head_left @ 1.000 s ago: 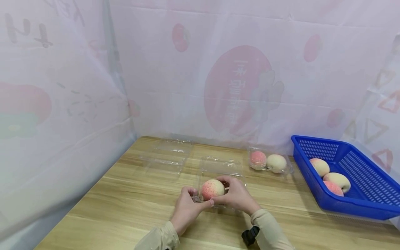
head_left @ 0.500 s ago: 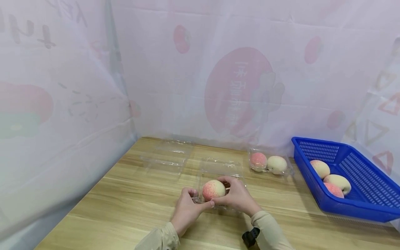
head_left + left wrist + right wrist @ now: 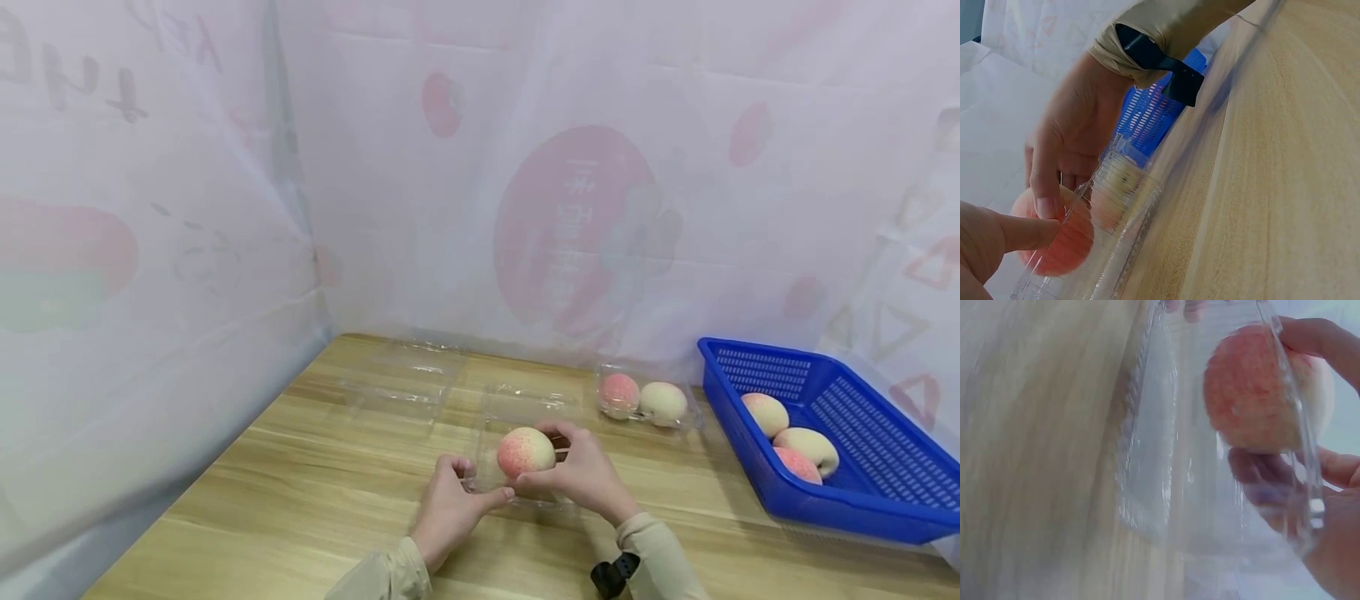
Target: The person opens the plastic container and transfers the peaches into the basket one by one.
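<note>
Pink and cream, the peach sits between the right hand's thumb and curled fingers: the right hand pinches it, thumb on the near side, fingers around the far right side. Its lower part dips below the rim of an open clear container and, seen through the wall in the right wrist view, stays apart from the floor. The left hand grips that container's left edge, thumb stretched along the near rim to just beside the right thumb; whether it touches the peach, I cannot tell.

Behind the container's raised lid, to the left, another clear container rests on the wooden table. Farther back on the right, a third clear box holds a pink peach and a paler one beside it. Right of that, a blue basket holds three peaches gathered against its left side.
</note>
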